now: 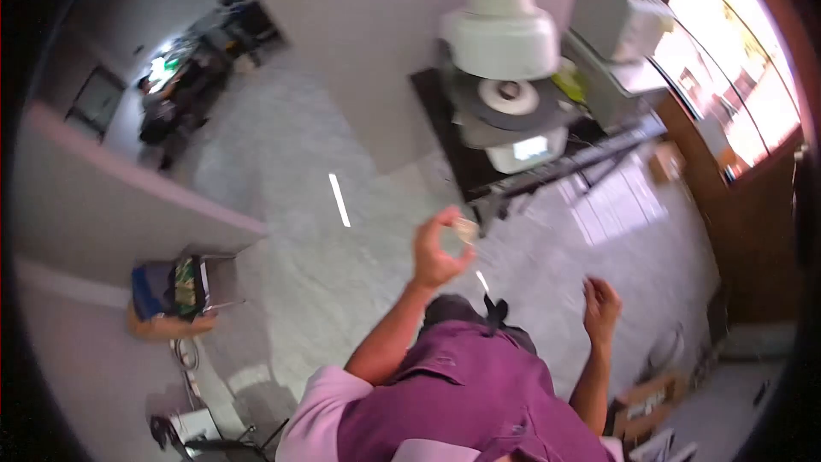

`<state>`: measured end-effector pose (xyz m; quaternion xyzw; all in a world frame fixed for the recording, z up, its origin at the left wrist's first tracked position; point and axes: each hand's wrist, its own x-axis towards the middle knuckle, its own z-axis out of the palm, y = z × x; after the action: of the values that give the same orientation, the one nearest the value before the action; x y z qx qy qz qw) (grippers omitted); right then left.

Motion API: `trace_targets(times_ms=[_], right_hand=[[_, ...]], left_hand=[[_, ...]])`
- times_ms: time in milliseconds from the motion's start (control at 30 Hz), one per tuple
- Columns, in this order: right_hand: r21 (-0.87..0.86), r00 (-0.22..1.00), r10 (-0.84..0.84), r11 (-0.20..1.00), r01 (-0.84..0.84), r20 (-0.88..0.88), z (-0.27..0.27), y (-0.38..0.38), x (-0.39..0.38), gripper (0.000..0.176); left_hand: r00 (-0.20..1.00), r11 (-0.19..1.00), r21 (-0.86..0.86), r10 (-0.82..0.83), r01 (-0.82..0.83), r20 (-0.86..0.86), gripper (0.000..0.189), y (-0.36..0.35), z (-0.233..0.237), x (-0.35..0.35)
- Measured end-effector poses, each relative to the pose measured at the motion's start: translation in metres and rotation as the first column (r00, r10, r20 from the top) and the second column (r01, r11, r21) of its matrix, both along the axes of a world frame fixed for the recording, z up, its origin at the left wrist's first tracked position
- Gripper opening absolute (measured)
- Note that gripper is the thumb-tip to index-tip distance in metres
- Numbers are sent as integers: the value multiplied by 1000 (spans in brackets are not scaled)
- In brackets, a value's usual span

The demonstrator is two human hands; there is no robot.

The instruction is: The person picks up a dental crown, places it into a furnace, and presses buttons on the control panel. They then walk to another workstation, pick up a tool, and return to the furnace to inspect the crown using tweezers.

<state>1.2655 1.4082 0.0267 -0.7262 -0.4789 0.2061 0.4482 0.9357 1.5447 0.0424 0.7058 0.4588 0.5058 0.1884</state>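
My left hand (436,250) is raised in front of my body, its thumb and fingers pinching a small, round, pale beige disc (465,231) by its edges. The disc's markings are too blurred to make out. Off to the right, my right hand (602,308) is held in the air with its fingers loosely bent and apart, and nothing shows in it. Beyond the disc stands a white machine (505,43) with a thick column, a round dark stage and a lit display (530,149). Neither hand touches this machine.
A dark table (475,180) bears the machine and a grey box-shaped unit (617,17) beside a bright window. At left, a chair (224,278) holds bags near a low wall. Another person (158,115) sits at a far desk. Cardboard boxes (650,406) lie at lower right.
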Motion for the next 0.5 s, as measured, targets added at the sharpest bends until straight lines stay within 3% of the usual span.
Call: trace_targets(times_ms=[67, 133, 267, 333, 400, 500], right_hand=[[-44, 982, 105, 994, -99, 160, 33, 51, 20, 11], [-18, 983, 116, 993, -114, 140, 52, 88, 28, 11], [3, 984, 167, 986, -167, 61, 43, 150, 46, 11], [-19, 972, 199, 980, -198, 124, 19, 172, 61, 11], [53, 981, 192, 980, -193, 25, -12, 188, 71, 12], [-93, 987, 161, 983, -160, -4, 5, 211, 68, 15]], left_hand=[[998, 997, -58, 59, -59, 1, 62, 31, 3, 22], [990, 986, -87, 139, -139, -6, 61, 53, 13, 27], [977, 977, -21, 213, -212, 22, 62, 115, -25, 51], [971, 967, 88, 238, -238, 2, 61, 153, -38, 58], [971, 969, 61, 237, -238, 27, 58, 180, -41, 66], [932, 933, -33, 356, -358, -63, 66, 209, -53, 72]])
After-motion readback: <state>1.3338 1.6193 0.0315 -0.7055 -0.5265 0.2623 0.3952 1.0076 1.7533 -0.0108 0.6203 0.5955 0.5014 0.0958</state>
